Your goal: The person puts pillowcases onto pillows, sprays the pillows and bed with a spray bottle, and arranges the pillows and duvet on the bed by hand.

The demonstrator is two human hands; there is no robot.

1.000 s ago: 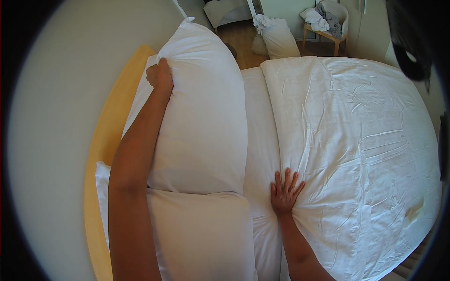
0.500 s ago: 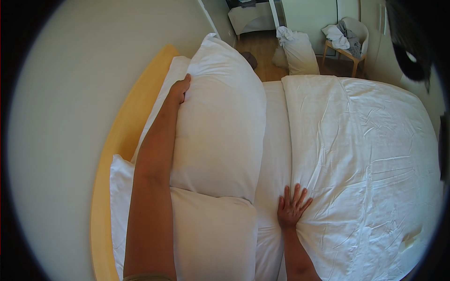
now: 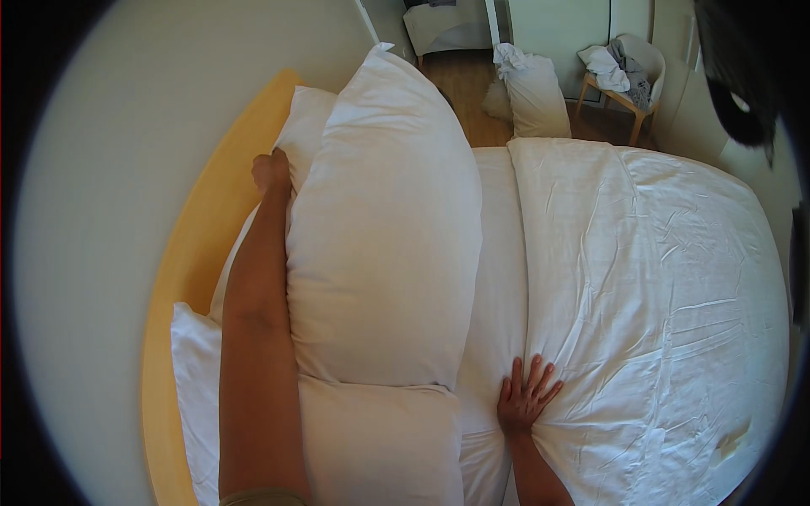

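Observation:
My left hand (image 3: 272,171) is closed on the upper edge of the rear white pillow (image 3: 305,121), close to the wooden headboard (image 3: 198,198). In front of that pillow a large white pillow (image 3: 388,228) leans along my left forearm. Nearer to me stands another front white pillow (image 3: 380,447), and behind it the corner of a further pillow (image 3: 196,371) shows left of my arm. My right hand (image 3: 523,405) lies flat with fingers spread, pressing on the folded edge of the white duvet (image 3: 624,278).
A strip of white sheet (image 3: 495,278) runs between pillows and duvet. Beyond the bed, a bundled pillow (image 3: 540,101) stands on the wooden floor (image 3: 460,76). A chair (image 3: 645,63) at the back right holds clothes or linens. The wall (image 3: 110,194) is on the left.
My left hand has moved left, from the large front pillow's edge to the rear pillow by the headboard. My right hand stays spread on the duvet. The view has shifted slightly.

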